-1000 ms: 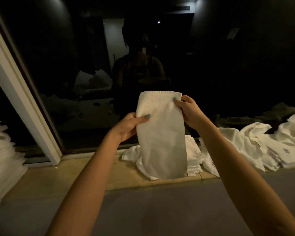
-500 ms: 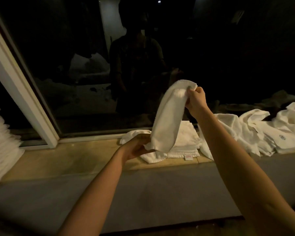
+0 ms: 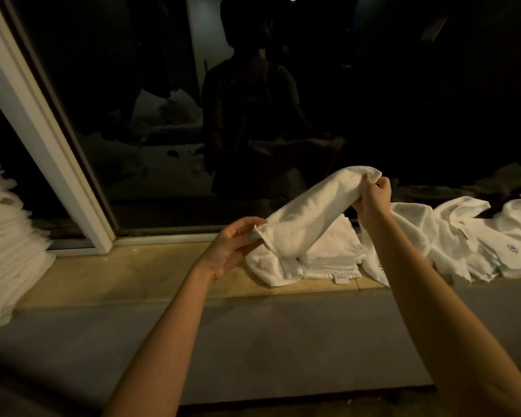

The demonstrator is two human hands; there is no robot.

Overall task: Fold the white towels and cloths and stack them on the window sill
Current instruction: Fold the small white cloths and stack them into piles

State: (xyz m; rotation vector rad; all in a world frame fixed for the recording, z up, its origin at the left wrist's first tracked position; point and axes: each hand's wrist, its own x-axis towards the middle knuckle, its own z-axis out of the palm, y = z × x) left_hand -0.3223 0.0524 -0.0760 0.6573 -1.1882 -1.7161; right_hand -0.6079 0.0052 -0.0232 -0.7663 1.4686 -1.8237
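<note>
Above the window sill [image 3: 127,275], just toward 3 o'clock from centre, a white towel [image 3: 310,212] slants over a folded pile [image 3: 334,251], its upper end gripped by the right hand [image 3: 372,197] and its lower corner pinched by the left hand [image 3: 233,249], with loose cloths [image 3: 463,236] farther toward 3 o'clock.

Red print on the towel tag [image 3: 340,278] is illegible.
</note>
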